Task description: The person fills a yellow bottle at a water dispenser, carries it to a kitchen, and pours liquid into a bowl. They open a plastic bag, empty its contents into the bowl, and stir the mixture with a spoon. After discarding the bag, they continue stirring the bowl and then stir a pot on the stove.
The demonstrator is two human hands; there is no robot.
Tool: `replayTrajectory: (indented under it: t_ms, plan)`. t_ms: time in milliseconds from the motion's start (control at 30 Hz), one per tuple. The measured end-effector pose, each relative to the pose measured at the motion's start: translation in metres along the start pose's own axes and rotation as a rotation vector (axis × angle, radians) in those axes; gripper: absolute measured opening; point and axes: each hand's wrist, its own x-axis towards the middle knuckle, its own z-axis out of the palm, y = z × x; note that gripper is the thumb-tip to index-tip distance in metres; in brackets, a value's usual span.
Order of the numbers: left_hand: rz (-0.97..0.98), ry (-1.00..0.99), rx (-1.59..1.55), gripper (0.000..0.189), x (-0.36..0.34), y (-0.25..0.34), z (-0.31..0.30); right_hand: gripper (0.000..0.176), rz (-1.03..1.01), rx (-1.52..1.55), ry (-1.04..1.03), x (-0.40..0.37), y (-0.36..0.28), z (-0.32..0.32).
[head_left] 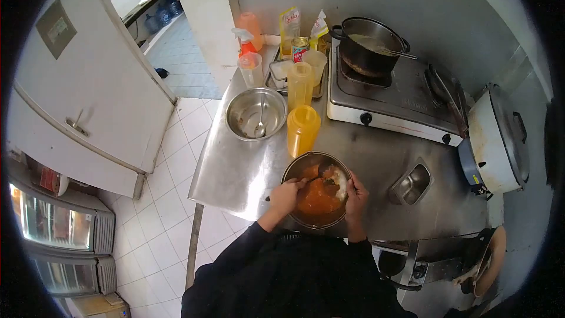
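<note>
Round steel bowl of orange sauce and white rice point(315, 224) sits at the near edge of the steel countertop point(235, 171), just in front of a yellow plastic squeeze bottle point(302, 129). Left hand point(286, 195): fingers closed around a dark utensil point(310, 181) dipped in the sauce. Right hand point(355, 195): fingers curled over the bowl's right rim, gripping it.

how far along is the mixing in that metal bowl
Done: orange sauce and a white ingredient are already in the bowl. In hand: the left hand works a spoon through the mix while the right hand grips the rim. Left: the white patch is not yet blended in, so the mixing looks only partway.
</note>
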Motion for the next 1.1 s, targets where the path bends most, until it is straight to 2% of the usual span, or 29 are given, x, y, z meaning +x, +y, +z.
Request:
replayTrajectory:
  t_ms: [67,200,267,400,467,567,667,733,800,867,933,1033,1100]
  plan:
    - [-0.018,-0.023,0.248,0.031,-0.002,-0.008,-0.001,0.027,-0.014,-0.010,-0.011,0.000,-0.001,-0.001]
    - [0.054,0.013,0.396,0.033,-0.011,-0.028,0.006,0.028,-0.052,-0.063,-0.009,0.000,0.004,-0.003]
    - [-0.022,-0.122,0.446,0.031,-0.022,-0.023,-0.002,0.027,-0.045,-0.128,-0.008,0.000,0.001,-0.004]
    - [-0.038,-0.217,0.387,0.029,-0.038,-0.018,-0.008,0.026,-0.027,-0.216,0.043,0.000,0.004,-0.004]
    - [-0.072,-0.327,0.234,0.029,-0.041,-0.008,-0.018,0.026,-0.015,-0.165,0.035,-0.001,0.014,-0.009]
    - [-0.088,-0.411,0.168,0.032,-0.038,0.000,-0.017,0.025,-0.017,-0.131,0.041,-0.001,0.016,-0.011]
    - [-0.048,-0.441,0.034,0.034,-0.035,0.010,-0.012,0.025,-0.028,-0.114,0.055,-0.003,0.006,-0.009]
    - [-0.044,-0.442,-0.004,0.035,-0.029,0.013,-0.001,0.025,-0.026,-0.079,0.056,-0.003,0.007,-0.010]
    - [-0.039,-0.444,-0.041,0.035,-0.023,0.018,0.006,0.025,0.071,-0.046,0.091,-0.003,0.012,-0.011]
    - [0.002,-0.330,-0.146,0.023,-0.014,0.024,0.008,0.025,0.022,-0.059,0.082,-0.003,0.008,-0.010]
    - [0.010,-0.274,-0.179,0.024,-0.001,0.018,0.020,0.025,-0.028,-0.072,0.077,-0.002,0.002,-0.007]
    - [0.003,-0.174,-0.167,0.025,0.017,0.003,0.027,0.026,0.016,-0.038,0.038,-0.002,-0.001,-0.008]
    - [-0.010,-0.129,-0.117,0.025,0.022,-0.004,0.018,0.026,0.072,-0.145,0.035,0.000,-0.002,-0.009]
